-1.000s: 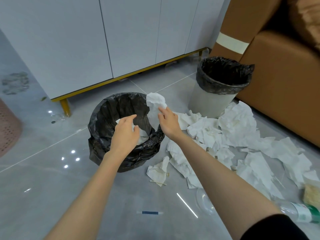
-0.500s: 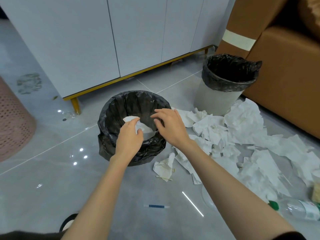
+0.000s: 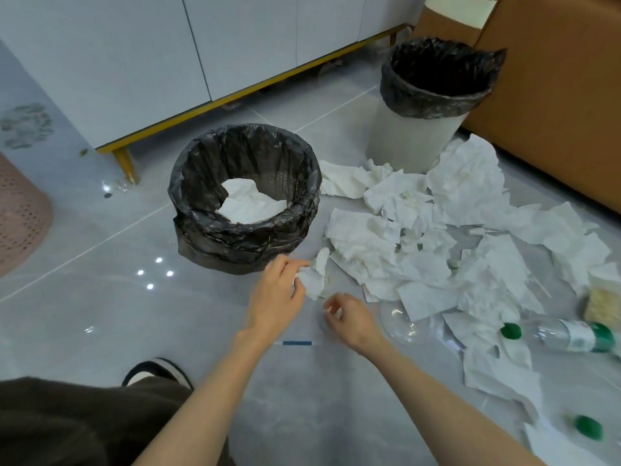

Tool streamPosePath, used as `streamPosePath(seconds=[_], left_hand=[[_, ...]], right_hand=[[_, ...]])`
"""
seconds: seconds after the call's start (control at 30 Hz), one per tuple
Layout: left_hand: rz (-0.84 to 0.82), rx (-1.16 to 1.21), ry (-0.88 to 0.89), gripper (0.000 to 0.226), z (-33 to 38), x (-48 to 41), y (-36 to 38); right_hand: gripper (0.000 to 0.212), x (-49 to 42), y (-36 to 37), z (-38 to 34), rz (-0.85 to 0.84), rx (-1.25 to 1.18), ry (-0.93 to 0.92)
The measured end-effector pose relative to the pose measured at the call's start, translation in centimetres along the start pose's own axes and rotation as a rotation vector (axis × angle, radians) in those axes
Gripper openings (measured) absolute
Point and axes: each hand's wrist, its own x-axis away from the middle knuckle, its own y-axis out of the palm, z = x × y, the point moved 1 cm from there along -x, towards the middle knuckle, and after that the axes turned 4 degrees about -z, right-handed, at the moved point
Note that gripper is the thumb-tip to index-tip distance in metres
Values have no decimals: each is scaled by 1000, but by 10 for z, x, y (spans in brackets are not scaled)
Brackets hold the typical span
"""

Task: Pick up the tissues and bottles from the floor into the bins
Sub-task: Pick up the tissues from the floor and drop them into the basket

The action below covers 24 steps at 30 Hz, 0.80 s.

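Glossy grey tiled floor [image 3: 100, 331]. At centre frame, the left grip [image 3: 279, 297] pinches a crumpled white tissue [image 3: 312, 280] just below the black-lined bin [image 3: 208, 230]. The right grip [image 3: 349, 319] is curled beside it; whether it holds anything I cannot tell. Rumpled white tissues [image 3: 470, 203] spread rightward, with a clear green-capped bottle [image 3: 564, 334] at the right edge.

The nearer bin [image 3: 235, 245], tissues [image 3: 250, 203] in it, stands before the cabinet [image 3: 134, 62]; the second bin [image 3: 410, 139] is behind it to the right, beside the sofa [image 3: 554, 95]. A tissue heap [image 3: 467, 196] spreads right of the nearer bin, a bottle [image 3: 568, 334] at its near right edge, and the left hand [image 3: 277, 299] pinches a loose tissue [image 3: 314, 280] just before that bin.
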Motion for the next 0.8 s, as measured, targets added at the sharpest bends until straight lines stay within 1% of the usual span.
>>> streamPosePath(seconds=[0.03, 0.1, 0.13, 0.2, 0.33, 0.43, 0.5, 0.6, 0.73, 0.8], left_hand=[[-88, 25, -73, 32, -9, 7, 8], [-248, 58, -190, 40, -25, 20, 20], [-310, 50, -236, 43, -30, 26, 23], [-388, 19, -314, 46, -36, 33, 26], [-451, -23, -372, 47, -43, 36, 33], [-454, -85, -359, 48, -45, 26, 39], [-464, -133, -322, 49, -45, 18, 45], [-480, -182, -255, 48, -43, 5, 54], [-536, -308, -219, 44, -39, -5, 66], [-559, -367, -215, 40, -40, -4, 73]], right_hand=[[18, 4, 11, 3, -82, 29, 8], [28, 9, 29, 1, -176, 99, -17], [31, 11, 37, -1, -197, 129, -28], [31, 12, 46, -7, -178, 184, -43], [23, 7, 52, -11, -123, 288, -91], [23, 4, 52, -10, -143, 381, -128], [24, 4, 51, -5, -145, 431, -114], [23, 4, 37, 8, -45, 350, -13], [18, 1, 8, 25, 55, 114, 152], [15, -2, -2, 31, 92, -51, 219]])
